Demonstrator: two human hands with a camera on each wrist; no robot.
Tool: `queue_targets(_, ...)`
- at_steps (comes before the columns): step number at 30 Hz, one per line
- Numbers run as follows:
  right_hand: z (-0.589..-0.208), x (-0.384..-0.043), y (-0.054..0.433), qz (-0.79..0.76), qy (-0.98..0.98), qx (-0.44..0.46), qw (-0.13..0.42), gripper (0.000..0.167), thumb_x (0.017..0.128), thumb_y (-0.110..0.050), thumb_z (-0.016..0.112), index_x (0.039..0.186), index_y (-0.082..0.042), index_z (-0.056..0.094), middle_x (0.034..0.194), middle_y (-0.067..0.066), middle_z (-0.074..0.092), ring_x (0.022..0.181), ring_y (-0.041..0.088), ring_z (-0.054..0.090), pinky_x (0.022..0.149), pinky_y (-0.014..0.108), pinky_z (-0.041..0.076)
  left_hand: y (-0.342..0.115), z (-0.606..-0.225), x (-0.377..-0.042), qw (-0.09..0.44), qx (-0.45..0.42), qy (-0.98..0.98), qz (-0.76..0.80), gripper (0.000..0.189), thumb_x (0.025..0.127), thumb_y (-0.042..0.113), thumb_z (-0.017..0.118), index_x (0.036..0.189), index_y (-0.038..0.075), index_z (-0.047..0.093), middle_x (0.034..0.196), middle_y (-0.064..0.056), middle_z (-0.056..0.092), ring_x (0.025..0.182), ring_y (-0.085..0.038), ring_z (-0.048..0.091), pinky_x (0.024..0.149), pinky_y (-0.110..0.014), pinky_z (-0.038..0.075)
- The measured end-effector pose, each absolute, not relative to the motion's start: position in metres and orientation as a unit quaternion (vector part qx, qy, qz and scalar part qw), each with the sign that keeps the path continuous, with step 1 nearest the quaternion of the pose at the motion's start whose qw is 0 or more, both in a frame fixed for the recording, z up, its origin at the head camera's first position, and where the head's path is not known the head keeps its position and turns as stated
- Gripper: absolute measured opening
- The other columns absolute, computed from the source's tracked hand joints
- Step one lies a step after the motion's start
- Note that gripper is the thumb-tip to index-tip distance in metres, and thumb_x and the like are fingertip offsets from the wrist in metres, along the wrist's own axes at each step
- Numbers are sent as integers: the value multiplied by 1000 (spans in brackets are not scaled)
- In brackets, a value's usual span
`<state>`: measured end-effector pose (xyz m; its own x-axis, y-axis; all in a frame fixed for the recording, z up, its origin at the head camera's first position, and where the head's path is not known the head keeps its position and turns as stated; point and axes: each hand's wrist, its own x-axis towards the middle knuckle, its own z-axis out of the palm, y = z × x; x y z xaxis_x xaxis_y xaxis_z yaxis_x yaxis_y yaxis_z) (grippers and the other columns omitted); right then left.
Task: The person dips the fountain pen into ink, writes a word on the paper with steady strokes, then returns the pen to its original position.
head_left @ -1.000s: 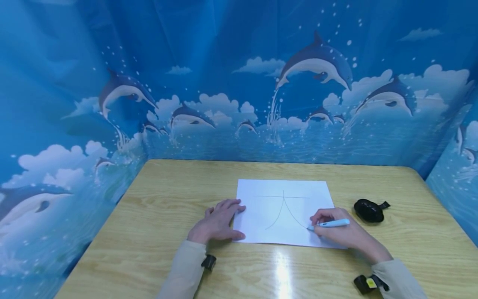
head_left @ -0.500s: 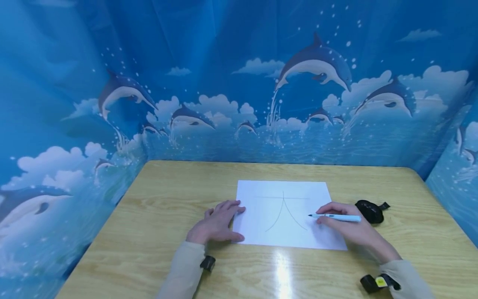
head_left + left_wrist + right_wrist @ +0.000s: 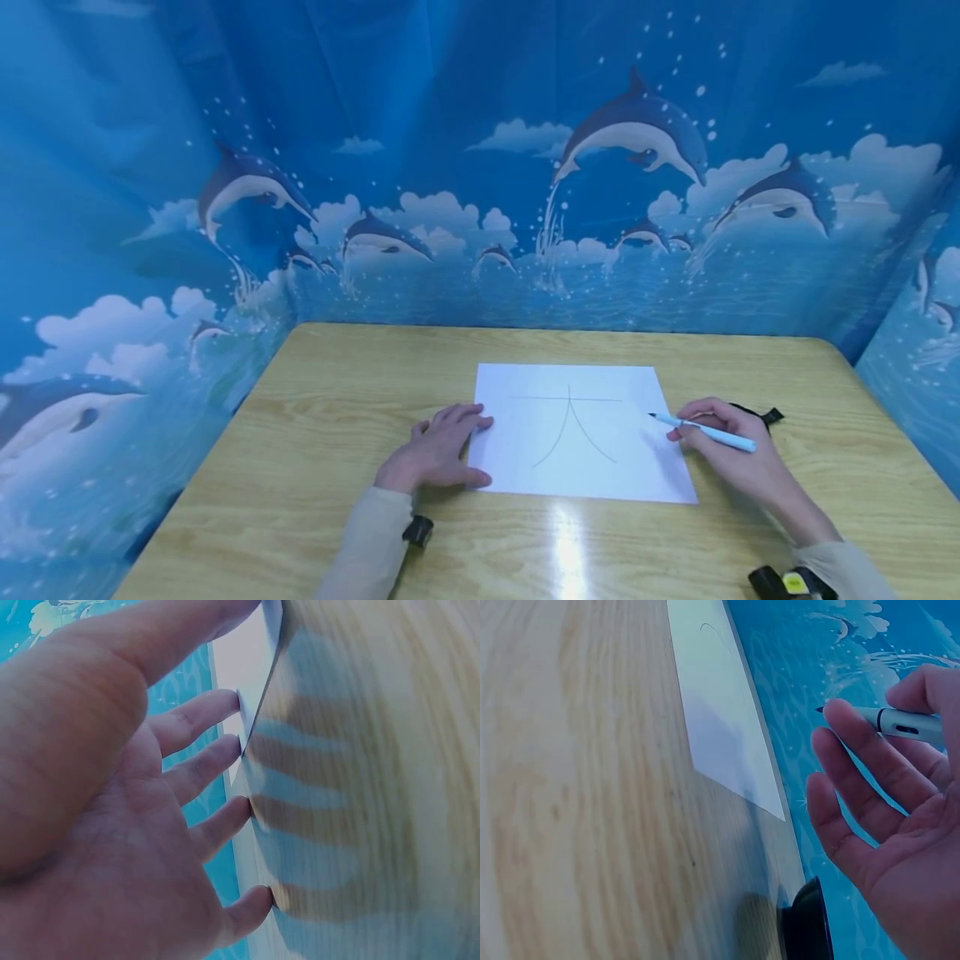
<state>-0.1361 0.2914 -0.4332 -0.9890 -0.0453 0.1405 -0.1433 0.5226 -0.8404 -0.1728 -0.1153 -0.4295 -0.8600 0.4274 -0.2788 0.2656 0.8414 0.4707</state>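
A white sheet of paper (image 3: 525, 467) lies on the table, bearing a thin horizontal line, a short vertical stroke and two curves that spread downward. My left hand (image 3: 438, 450) rests at its left edge with fingers spread; in the left wrist view the fingertips (image 3: 225, 750) touch down along the paper's edge and the table. My right hand (image 3: 738, 454) pinches a light blue pen (image 3: 720, 435) between thumb and fingers. The pen's dark tip points left over the paper's right part, and the right wrist view shows the pen (image 3: 911, 725) raised off the sheet.
A black rounded object (image 3: 808, 922) with a small tab sits on the table right of the paper, mostly hidden behind my right hand in the head view. The wooden table (image 3: 345, 375) backs onto a blue dolphin-print curtain (image 3: 450, 283).
My right hand has lifted the pen from the lower end of the right curve and moved right and away from me, off the drawing. The left hand has stayed in place.
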Motion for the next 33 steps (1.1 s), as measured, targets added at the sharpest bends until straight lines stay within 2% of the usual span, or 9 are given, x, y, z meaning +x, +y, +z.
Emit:
queue_targets(6, -435, -130, 303, 480, -872, 42, 82, 18, 98, -14, 69, 112, -1, 67, 85, 0, 78, 78, 9, 74, 63, 20, 54, -115, -430, -172, 188, 186, 941, 212, 79, 84, 46, 81, 152, 22, 49, 168, -4, 31, 157, -36, 22, 120, -73, 19)
queue_targets(10, -436, -126, 312, 470, -876, 35, 100, 20, 97, -15, 71, 112, -2, 70, 86, -8, 77, 79, 6, 73, 62, 20, 53, -116, -431, -173, 186, 191, 940, 213, 79, 84, 45, 81, 153, 21, 48, 168, -4, 31, 157, -36, 22, 120, -73, 20)
queue_targets(15, -437, -119, 323, 486, -868, 21, 98, 24, 97, -15, 71, 116, 0, 70, 91, -10, 79, 82, 3, 74, 66, 18, 57, -117, -430, -173, 187, 194, 939, 214, 79, 85, 45, 80, 153, 21, 48, 168, -3, 31, 157, -36, 22, 120, -73, 20)
queue_targets(20, -437, -113, 334, 521, -848, 31, 88, 31, 103, -14, 62, 128, 3, 65, 99, -9, 80, 87, 3, 74, 67, 24, 60, -116, -430, -172, 187, 193, 939, 215, 78, 85, 44, 81, 153, 21, 48, 168, -3, 31, 158, -36, 22, 120, -72, 20)
queue_targets(23, -438, -110, 342, 544, -834, 45, 84, 34, 107, -12, 52, 134, 7, 60, 103, -6, 80, 90, 7, 76, 67, 27, 61, -116, -430, -172, 186, 194, 939, 215, 78, 85, 44, 80, 153, 21, 48, 168, -3, 31, 158, -36, 21, 120, -72, 20)
queue_targets(27, -439, -105, 353, 536, -838, 30, 96, 34, 109, -14, 46, 137, 2, 58, 103, -11, 79, 89, 4, 75, 67, 26, 61, -116, -430, -172, 186, 191, 941, 210, 78, 86, 45, 80, 153, 22, 48, 169, -2, 31, 158, -35, 21, 121, -71, 20)
queue_targets(33, -442, -99, 364, 590, -796, 27, 135, 21, 102, -1, 56, 122, -4, 64, 94, -10, 80, 83, 2, 75, 62, 22, 59, -116, -431, -171, 183, 189, 942, 210, 78, 85, 45, 80, 152, 22, 49, 168, -3, 31, 158, -35, 22, 121, -71, 20)
